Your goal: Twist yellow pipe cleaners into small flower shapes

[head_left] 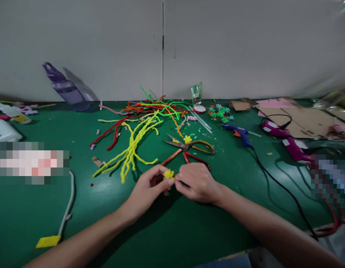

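Observation:
Low over the green table, my left hand (154,181) pinches a small yellow pipe-cleaner flower (169,174) between thumb and fingers. From the other side, my right hand (196,181) has its fingers closed at the flower's right edge, on a short yellow end. Just beyond the hands lie open scissors (186,146), one handle yellowish and one red. A finished-looking yellow flower (187,139) rests by their blades. A brown pencil-like stick (171,157) lies left of the scissors. Farther left spreads a bunch of yellow pipe cleaners (136,143).
Mixed coloured pipe cleaners (158,107) pile up near the wall, with a purple bottle (66,89) to their left. Small flowers (219,113) cluster right of centre. A blue glue gun (239,134) trails a black cord (275,193). Cardboard (303,121) lies at far right.

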The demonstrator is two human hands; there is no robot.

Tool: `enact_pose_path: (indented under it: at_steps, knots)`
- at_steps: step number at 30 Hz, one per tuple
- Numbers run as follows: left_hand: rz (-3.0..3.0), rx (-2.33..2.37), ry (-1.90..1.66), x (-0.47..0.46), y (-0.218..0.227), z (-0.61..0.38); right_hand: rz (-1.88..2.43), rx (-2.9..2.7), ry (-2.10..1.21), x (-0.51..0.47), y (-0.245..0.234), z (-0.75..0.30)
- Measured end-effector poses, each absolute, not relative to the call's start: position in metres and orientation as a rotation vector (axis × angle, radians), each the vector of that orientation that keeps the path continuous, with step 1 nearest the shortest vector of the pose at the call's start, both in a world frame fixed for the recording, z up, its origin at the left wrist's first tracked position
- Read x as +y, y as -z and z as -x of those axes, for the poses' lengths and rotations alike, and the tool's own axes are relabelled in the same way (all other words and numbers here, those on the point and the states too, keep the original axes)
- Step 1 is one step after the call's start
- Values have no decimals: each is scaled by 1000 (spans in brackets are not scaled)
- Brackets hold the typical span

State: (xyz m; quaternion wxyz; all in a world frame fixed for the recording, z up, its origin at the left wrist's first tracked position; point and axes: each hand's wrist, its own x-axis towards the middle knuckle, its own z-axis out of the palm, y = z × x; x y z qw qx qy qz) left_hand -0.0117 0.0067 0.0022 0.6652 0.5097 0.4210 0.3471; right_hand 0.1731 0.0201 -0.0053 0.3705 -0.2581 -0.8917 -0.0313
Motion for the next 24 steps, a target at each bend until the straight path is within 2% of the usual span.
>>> enact_pose_path:
  at_steps: [6, 14, 24]
  knots:
    - [-1204, 893, -850, 7, 1, 15, 547, -2367, 83, 21, 1, -179]
    - [-1286, 925, -778, 5, -1, 15, 601, -2208, -418, 28, -2, -181]
    - [-1182, 920, -891, 8, 2, 17, 693, -2137, -442, 19, 3, -167]
